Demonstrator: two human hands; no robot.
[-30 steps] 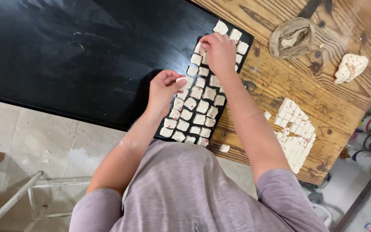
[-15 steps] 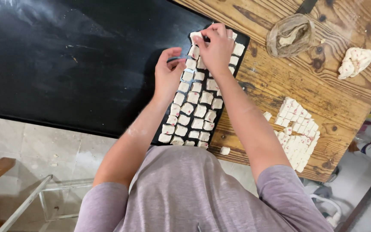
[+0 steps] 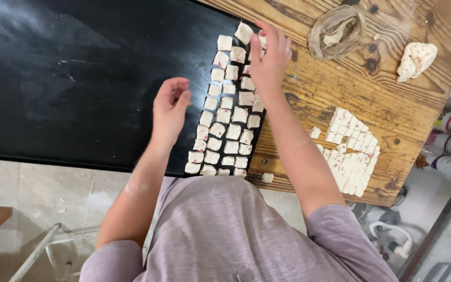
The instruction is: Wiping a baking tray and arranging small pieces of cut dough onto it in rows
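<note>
Left hand (image 3: 169, 107) hovers open, fingers loosely curled, beside the dough squares (image 3: 225, 117); right hand (image 3: 268, 62) reaches forward, fingers spread over the top rows, holding nothing visible.

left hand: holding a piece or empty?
Empty, it appears. The left hand hovers open, fingers loosely curled, over the black tray beside the dough squares.

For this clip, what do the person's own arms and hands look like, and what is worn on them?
Both arms are bare from the short sleeves down. The sleeves belong to a loose mauve-grey T-shirt. The left hand and right hand wear no gloves; a thin band seems to sit on one of the right fingers, too small to be sure. A pale dusty smear marks the left forearm.
</note>
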